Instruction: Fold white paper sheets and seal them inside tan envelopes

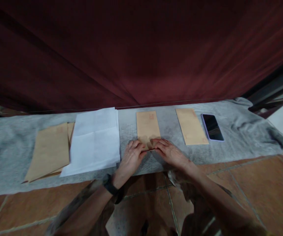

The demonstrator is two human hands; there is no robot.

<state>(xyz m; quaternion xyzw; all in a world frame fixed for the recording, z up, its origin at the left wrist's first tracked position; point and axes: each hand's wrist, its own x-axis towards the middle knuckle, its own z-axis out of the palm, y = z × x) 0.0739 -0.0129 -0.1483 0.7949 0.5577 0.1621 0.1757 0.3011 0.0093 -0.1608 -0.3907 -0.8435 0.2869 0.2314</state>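
The left hand (131,154) and right hand (171,151) are pressing flat, fingers extended and gripping nothing, on the near end of a tan rectangular paper envelope (147,126) lying mid-way along a grey cloth strip (8,147). White paper sheets (94,141) and a tan envelope stack (50,150) are lying left. Another tan envelope (191,126) and a black smartphone (212,127) are lying right.
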